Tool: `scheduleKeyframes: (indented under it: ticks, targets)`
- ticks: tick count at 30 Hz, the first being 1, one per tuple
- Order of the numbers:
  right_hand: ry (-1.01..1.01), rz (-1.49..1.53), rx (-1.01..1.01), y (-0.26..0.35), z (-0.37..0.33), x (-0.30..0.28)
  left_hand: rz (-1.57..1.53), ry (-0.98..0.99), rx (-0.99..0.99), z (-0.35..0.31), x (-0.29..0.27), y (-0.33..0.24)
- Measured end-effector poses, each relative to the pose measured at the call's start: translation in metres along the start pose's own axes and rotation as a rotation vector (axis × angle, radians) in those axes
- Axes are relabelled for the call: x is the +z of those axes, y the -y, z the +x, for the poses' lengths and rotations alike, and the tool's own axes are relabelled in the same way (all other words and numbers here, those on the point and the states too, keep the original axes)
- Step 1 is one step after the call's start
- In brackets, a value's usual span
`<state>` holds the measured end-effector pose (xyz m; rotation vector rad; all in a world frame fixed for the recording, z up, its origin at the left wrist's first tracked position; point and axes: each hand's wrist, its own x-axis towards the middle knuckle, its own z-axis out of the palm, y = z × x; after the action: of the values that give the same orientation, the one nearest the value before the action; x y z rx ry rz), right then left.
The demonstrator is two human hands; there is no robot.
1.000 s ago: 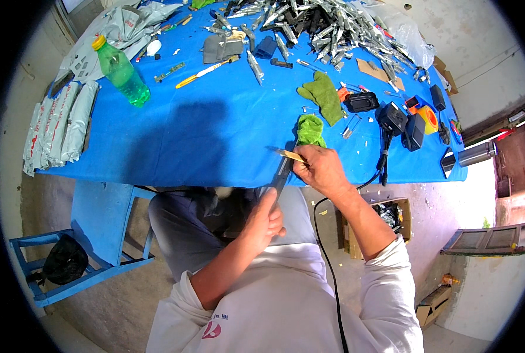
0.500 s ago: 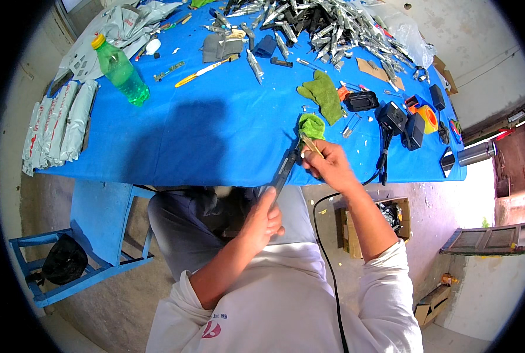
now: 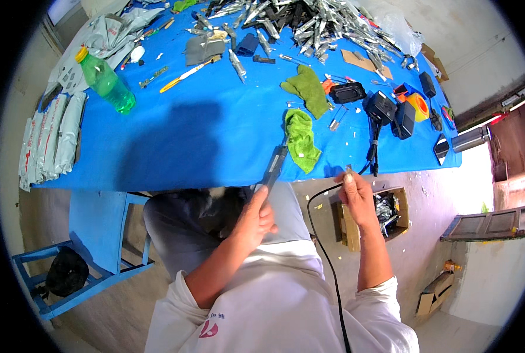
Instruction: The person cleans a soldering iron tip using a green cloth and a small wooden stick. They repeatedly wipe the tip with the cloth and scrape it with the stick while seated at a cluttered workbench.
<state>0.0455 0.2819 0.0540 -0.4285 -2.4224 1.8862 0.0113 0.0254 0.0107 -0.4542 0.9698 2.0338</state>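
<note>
My left hand (image 3: 255, 219) is closed around the lower end of a slim dark-grey stick-shaped device (image 3: 274, 167). The device tilts up over the table's front edge, its narrow tip beside a crumpled bright green cloth (image 3: 302, 144). Off to the right, my right hand (image 3: 358, 197) pinches a small pale piece (image 3: 349, 170), too small to name, between thumb and finger. That hand hovers by the table edge, near a black cable (image 3: 318, 203) and above an open cardboard box (image 3: 350, 226). A darker green cloth (image 3: 307, 91) lies farther back.
A heap of grey and black stick-shaped devices (image 3: 315, 29) covers the back of the blue-covered table (image 3: 174, 153). A green bottle (image 3: 106, 82) and silver packets (image 3: 53, 135) are at left, a yellow-handled brush (image 3: 189, 75) mid-table. Black adapters (image 3: 381, 107) and orange tape (image 3: 418, 107) stand right.
My right hand has moved away from the device's tip, rightward and down to the table edge. The bright green cloth now shows fully. My left hand still grips the device in nearly the same place.
</note>
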Motion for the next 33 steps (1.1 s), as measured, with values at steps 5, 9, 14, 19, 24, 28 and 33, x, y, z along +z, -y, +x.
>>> scheduleKeyframes:
  ticks: [5, 9, 14, 19, 24, 28, 33]
  targets:
    - [0.053, -0.078, 0.003, 0.031, 0.01, 0.037, -0.007, 0.003, 0.012, -0.002, 0.002, -0.002]
    - [0.111, -0.223, -0.153, 0.017, 0.027, 0.06, -0.006, -0.025, 0.036, -0.006, -0.001, -0.001]
    - [0.064, -0.256, -0.212, 0.024, 0.037, 0.081, 0.042, -0.067, 0.071, -0.009, -0.001, -0.002]
    - [-0.008, -0.35, -0.291, 0.034, 0.034, 0.084, 0.158, -0.118, 0.129, -0.007, 0.004, 0.001]
    - [-0.065, -0.358, -0.327, 0.026, 0.033, 0.083, 0.201, -0.162, 0.14, -0.007, 0.01, 0.002]
    - [-0.079, -0.279, -0.355, 0.026, 0.032, 0.086, 0.238, -0.198, 0.153, -0.008, 0.014, 0.002]
    - [-0.109, -0.338, -0.33, 0.03, 0.035, 0.086, 0.301, -0.227, 0.172, -0.004, 0.013, 0.006]
